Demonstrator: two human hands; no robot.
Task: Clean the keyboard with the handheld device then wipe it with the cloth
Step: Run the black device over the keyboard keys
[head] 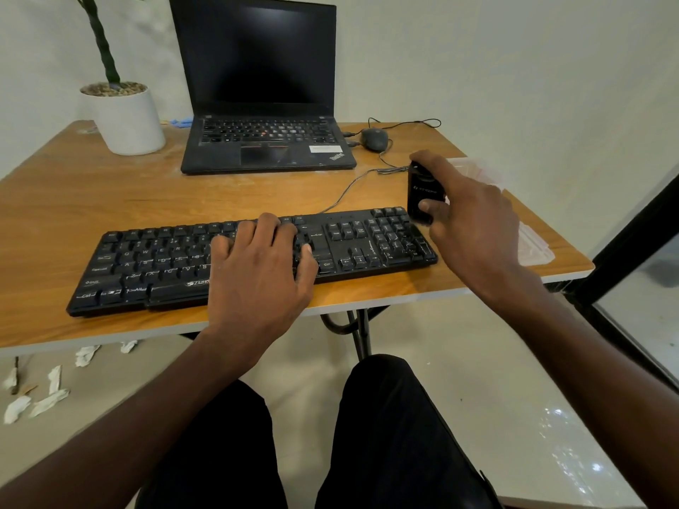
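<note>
My worry is the handheld device (423,192) slipping or tipping as I bring it over the keys — I hold it upright just past the keyboard's (257,259) right end, over the number pad corner, and my hold looks like a light pinch rather than a full wrap, so a quick swing could knock it against the keys or drop it onto the tabletop (110,200). The keyboard's cable (349,189) runs just behind that corner toward the laptop (264,141) and mouse (374,138); snagging it with the device could drag the keyboard askew. My right hand (466,211) has its fingers curled round the black device, thumb on the near face and a fingertip over the top. My left hand (261,266) lies flat on the middle of the keyboard, fingers spread and nearly straight, pressing the keys and holding nothing — if it lifts, the board may slide while I sweep. A pale folded thing lies behind my right hand at the table's right edge; I cannot tell whether it is the cloth.
</note>
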